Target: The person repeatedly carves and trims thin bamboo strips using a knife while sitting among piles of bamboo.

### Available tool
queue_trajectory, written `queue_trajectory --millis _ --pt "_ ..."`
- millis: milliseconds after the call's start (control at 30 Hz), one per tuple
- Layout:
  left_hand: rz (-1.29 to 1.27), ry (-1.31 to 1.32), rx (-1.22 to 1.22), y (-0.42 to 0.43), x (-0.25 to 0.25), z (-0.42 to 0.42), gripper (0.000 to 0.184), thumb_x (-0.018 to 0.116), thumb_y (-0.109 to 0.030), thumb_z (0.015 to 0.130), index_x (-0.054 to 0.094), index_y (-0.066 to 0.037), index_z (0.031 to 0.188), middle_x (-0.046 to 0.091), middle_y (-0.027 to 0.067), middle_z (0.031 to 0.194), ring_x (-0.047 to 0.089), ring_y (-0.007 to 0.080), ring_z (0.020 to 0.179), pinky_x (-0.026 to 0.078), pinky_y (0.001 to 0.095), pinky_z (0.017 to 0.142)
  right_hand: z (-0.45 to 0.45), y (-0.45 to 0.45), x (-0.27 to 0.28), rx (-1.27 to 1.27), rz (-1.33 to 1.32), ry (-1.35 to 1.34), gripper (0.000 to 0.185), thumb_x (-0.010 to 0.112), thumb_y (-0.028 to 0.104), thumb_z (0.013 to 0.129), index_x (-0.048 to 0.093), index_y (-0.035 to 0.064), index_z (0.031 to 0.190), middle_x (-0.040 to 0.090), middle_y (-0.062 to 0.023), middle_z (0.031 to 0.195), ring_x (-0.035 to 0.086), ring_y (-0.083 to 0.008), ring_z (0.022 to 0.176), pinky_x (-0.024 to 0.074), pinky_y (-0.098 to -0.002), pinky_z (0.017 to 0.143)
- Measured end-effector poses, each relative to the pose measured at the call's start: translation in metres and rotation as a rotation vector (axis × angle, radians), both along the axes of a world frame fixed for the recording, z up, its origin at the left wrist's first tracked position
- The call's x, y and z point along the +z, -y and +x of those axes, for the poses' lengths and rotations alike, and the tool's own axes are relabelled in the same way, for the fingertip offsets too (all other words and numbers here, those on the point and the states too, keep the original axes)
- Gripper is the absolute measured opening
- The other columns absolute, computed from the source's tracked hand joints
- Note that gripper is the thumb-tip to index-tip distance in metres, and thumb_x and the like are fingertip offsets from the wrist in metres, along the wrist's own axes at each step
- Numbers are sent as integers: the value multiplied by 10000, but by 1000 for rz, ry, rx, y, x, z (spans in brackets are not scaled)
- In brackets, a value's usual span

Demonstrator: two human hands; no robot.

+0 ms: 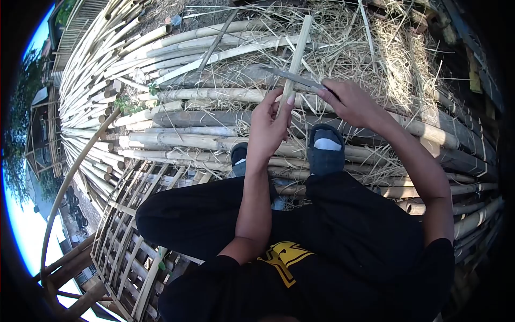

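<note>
A pale, split bamboo strip point(301, 45) stands out from my left hand point(270, 124), whose fingers are wrapped round its lower end. My right hand point(347, 102) grips the handle of a knife point(292, 77). The blade points left and crosses the strip just above my left fingertips; it appears to touch the strip. Thin bamboo shavings point(343, 59) lie scattered beyond both hands.
Long bamboo poles point(177, 140) cover the ground under my sandalled feet point(326, 150). More poles point(96, 102) fan out at the left. A woven bamboo lattice point(126, 236) sits at lower left, beside a curved pole point(64, 185).
</note>
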State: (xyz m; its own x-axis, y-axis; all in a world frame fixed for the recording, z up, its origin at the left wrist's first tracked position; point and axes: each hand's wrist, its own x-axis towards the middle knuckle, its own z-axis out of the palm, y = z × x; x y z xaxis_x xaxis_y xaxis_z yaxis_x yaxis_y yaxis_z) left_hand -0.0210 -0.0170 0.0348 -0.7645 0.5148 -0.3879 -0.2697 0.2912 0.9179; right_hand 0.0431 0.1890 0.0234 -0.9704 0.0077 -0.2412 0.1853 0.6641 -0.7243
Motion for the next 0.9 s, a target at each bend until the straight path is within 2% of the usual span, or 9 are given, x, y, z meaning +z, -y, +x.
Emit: queue_trajectory --millis 67,167,300,567,667,733,833,900 --pt "-15 20 13 -1 -5 0 243 561 -169 957 555 23 1107 553 4 640 431 27 448 325 207 388 4 6 -13 57 47 -122 396 427 362 987 532 1 863 487 -172 573 494 -371 553 388 -459 571" --pt "-10 -16 1 -3 -8 0 200 565 -156 953 575 19 1051 556 0 644 418 23 449 311 207 389 5 11 -15 94 125 -226 421 406 406 984 546 36 840 538 -189 576 542 -393 554 434 -486 557" --pt "58 13 35 1 -18 1 141 577 -126 938 594 13 960 556 -2 652 403 18 436 289 203 379 2 19 -3 143 102 -51 399 422 403 971 547 48 840 553 -195 593 558 -401 579 435 -491 555" --pt "79 55 59 -1 -25 0 134 582 -120 929 622 7 923 536 -15 638 406 18 452 290 209 392 0 14 -36 75 227 -300 388 467 421 940 560 63 822 576 -159 578 597 -383 586 467 -487 557" --pt "69 101 63 -7 -25 0 149 589 -131 929 631 12 939 515 -25 609 409 18 445 288 207 388 -5 -6 -35 116 317 -260 408 476 453 929 565 68 826 571 -157 560 601 -373 568 474 -479 544" --pt "63 85 75 -11 -28 1 159 598 -139 927 637 14 953 499 -31 586 409 18 440 289 207 386 -6 -11 -41 122 373 -278 423 465 476 931 573 79 830 560 -149 538 596 -354 536 465 -451 498" --pt "49 54 78 -14 -27 -1 172 602 -152 927 647 10 965 497 -35 584 402 17 435 292 210 385 -13 -20 -44 80 444 -451 449 445 510 937 554 96 803 531 -112 497 571 -300 459 439 -405 431" --pt "7 26 83 -16 -23 -4 181 606 -159 927 652 11 969 497 -36 585 401 18 451 300 214 402 -20 -28 -49 70 443 -473 454 443 515 937 546 96 796 525 -107 492 563 -301 446 436 -406 426"
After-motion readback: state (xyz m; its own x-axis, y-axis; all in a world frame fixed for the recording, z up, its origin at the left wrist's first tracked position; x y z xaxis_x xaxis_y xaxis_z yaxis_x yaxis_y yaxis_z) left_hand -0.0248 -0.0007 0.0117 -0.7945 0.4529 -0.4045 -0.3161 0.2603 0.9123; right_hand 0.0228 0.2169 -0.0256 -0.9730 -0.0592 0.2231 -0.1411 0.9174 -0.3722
